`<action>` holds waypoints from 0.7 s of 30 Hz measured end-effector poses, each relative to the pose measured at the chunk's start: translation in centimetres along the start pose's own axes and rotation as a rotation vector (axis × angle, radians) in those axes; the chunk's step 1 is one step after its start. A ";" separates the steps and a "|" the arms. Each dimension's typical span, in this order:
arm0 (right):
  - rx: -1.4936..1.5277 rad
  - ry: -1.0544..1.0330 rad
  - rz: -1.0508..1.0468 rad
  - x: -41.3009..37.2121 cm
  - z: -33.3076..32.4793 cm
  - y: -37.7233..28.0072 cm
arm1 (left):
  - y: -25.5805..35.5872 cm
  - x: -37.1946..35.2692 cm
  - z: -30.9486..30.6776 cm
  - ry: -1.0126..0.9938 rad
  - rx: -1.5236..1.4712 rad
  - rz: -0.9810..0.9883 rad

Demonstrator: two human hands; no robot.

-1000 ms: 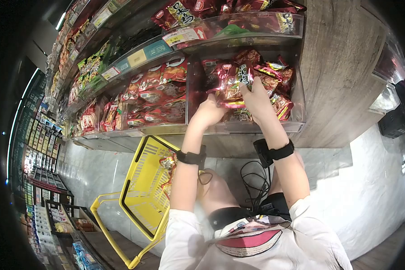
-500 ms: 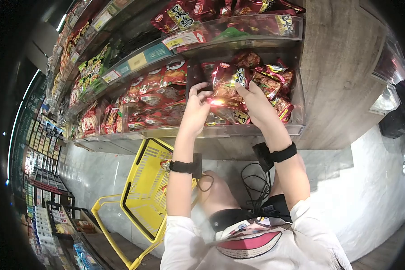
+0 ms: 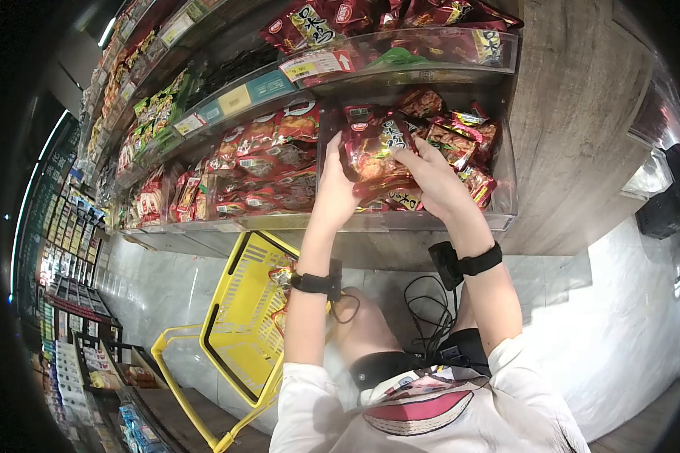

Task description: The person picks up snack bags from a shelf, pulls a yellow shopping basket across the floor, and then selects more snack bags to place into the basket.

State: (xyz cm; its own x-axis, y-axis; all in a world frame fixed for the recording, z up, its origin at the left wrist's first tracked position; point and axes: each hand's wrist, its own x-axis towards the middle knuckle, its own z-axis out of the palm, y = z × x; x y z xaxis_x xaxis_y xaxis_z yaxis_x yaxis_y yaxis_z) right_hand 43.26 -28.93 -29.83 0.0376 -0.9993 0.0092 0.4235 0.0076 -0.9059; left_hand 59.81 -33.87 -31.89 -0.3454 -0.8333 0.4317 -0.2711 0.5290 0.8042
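Left grip [image 3: 335,183], right grip [image 3: 438,177], packet [image 3: 375,155] between

the scene is bright overall, with a white light tube [image 3: 107,32] glowing at upper left and a thin strip light [image 3: 30,181] down the left side. at right the pale floor [image 3: 635,317] washes out to near white, a grey shadow [image 3: 555,291] stepping across it below the wooden panel [image 3: 567,151]. the dark shelf recess [image 3: 227,72] sits dim. a sheen lies on the glossy packet [image 3: 378,151] and clear bin front [image 3: 423,220]. wide-lens distortion bows the shelves [image 3: 211,104], corners fall to black, and far-left goods [image 3: 72,234] look soft.
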 end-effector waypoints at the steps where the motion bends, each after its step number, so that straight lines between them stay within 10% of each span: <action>1: 0.054 0.026 -0.025 0.0 0.1 0.1 | -0.6 0.1 0.1 0.033 -0.003 -0.005; 11: 0.095 0.135 -0.154 1.4 -0.7 1.5 | 1.4 0.6 -0.4 -0.067 -0.728 -0.389; 17: -0.318 0.154 -0.285 2.4 -1.2 3.0 | -0.5 0.6 0.5 0.020 -0.148 -0.136; 21: -0.478 0.209 -0.293 3.0 -1.6 3.3 | 0.9 0.5 0.0 -0.103 -0.345 -0.178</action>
State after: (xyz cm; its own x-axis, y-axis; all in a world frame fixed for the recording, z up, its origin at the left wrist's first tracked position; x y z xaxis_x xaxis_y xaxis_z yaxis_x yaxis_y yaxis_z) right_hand 43.33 -31.99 -33.44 -0.2186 -0.9438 0.2480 -0.0664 -0.2392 -0.9687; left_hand 59.39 -33.82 -30.95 -0.4135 -0.8771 0.2443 -0.0234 0.2784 0.9602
